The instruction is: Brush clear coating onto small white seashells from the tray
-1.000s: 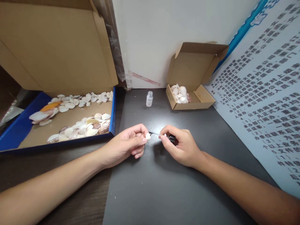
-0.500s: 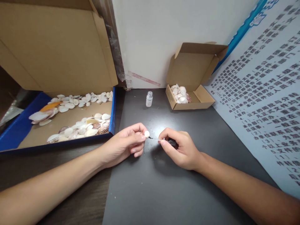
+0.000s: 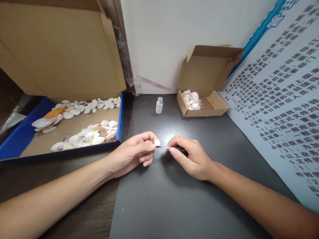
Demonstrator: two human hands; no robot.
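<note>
Between its thumb and index finger, my left hand (image 3: 139,149) pinches a small white shell (image 3: 157,142). My right hand (image 3: 190,154) is closed on a thin brush (image 3: 164,147), whose dark tip touches or nearly touches the lower edge of the shell. The brush's thicker dark end is mostly hidden in my right palm. Both hands are above the dark grey mat (image 3: 159,205). Beyond them a small clear bottle (image 3: 159,106) with a whitish label stands upright and uncapped.
A blue-sided cardboard box (image 3: 120,122) at the left lies open with rows of shells (image 3: 87,136). At the back right, a smaller open box (image 3: 206,113) holds white shells (image 3: 191,99). A printed sheet (image 3: 281,126) borders the right side.
The brush tip has shifted slightly left and down along the shell. The shell appears slightly turned in my left fingers. Both hands keep their grip.
</note>
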